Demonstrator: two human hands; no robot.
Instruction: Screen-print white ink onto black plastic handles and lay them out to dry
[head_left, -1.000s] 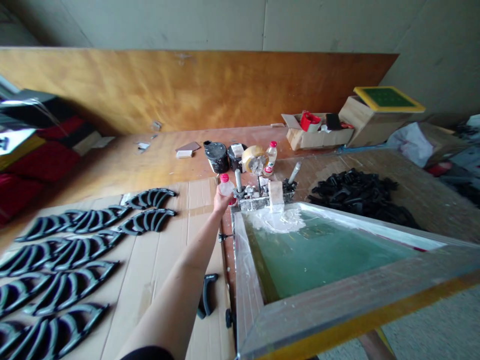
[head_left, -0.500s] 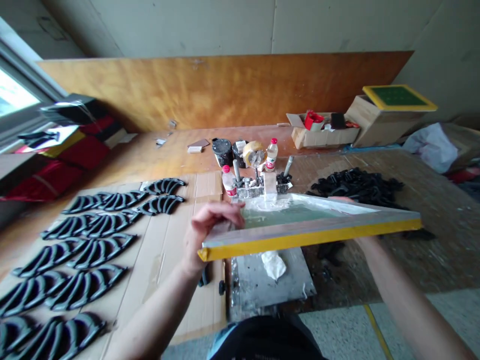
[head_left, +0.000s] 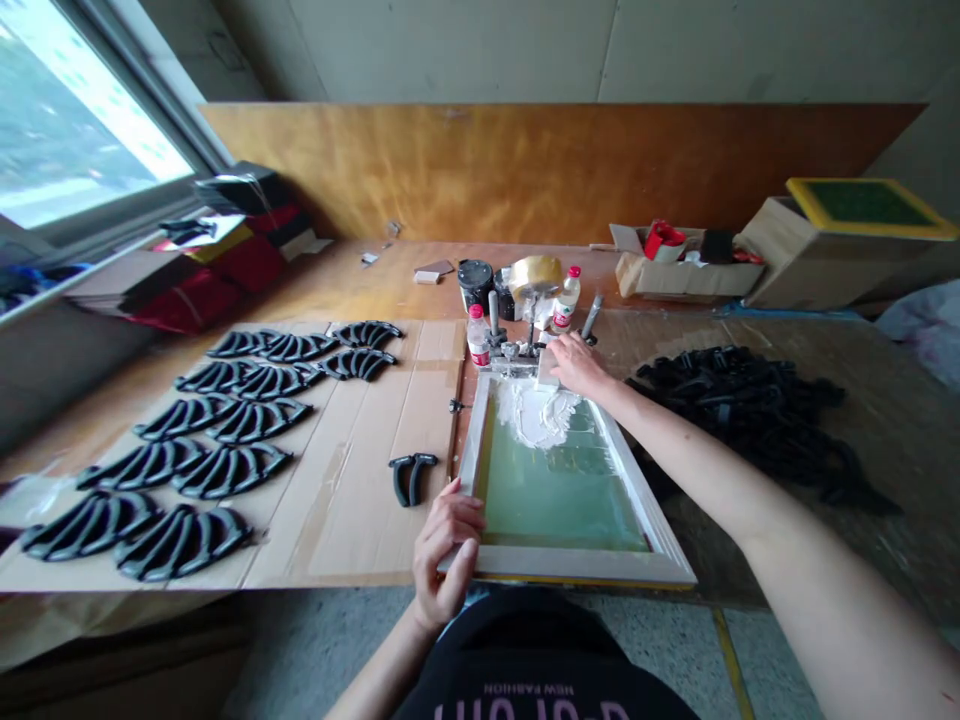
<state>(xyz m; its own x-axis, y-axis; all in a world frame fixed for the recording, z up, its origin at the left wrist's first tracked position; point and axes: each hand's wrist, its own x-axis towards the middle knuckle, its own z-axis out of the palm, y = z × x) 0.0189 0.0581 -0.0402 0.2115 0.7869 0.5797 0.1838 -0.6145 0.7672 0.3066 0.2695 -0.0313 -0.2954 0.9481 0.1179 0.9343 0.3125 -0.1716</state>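
Observation:
A screen printing frame [head_left: 589, 565] lies lowered in front of me, its green mesh [head_left: 555, 500] facing up. White paste [head_left: 541, 415] is smeared over the far part of the mesh. My left hand [head_left: 450, 545] is closed around the frame's near left corner. At the far end, my right hand [head_left: 576, 362] grips a pale squeegee [head_left: 548, 372] beside the paste. The frame is held at its far edge by a metal hinge clamp [head_left: 510, 365]. Whatever is under the frame is hidden.
Black curved handle-like parts [head_left: 247, 465] lie in rows on cardboard [head_left: 337, 510] at left, with one small pair [head_left: 411, 478] nearer. A heap of black parts [head_left: 735, 400] lies right. Bottles [head_left: 478, 335], black tubs [head_left: 475, 285] and tape [head_left: 535, 275] stand behind the clamp.
The frame has come down from a raised tilt to lying flat, covering the plate and white cloth. My right hand has left its near right side and taken hold of the squeegee.

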